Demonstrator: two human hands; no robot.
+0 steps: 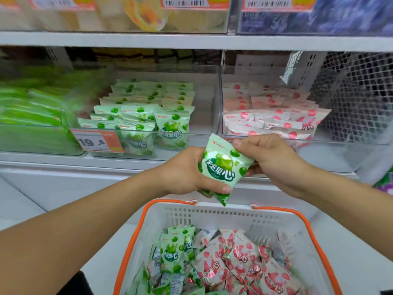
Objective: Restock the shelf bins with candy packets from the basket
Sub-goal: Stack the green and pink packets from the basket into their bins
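A green candy packet (221,167) is held up in front of the shelf, above the basket. My left hand (187,173) grips its lower left side, thumb across the front. My right hand (268,154) pinches its upper right corner. Below stands a white basket with orange rim (212,211), holding several green packets (172,252) on the left and pink packets (240,265) on the right. On the shelf, a clear bin of green packets (146,116) sits behind my left hand, and a clear bin of pink packets (274,116) sits to its right.
A blurred bin of bright green packs (27,116) stands at the left. An orange price tag (97,141) hangs on the green bin's front. A white mesh divider (357,94) closes the shelf's right end. Another shelf with bins (127,13) runs above.
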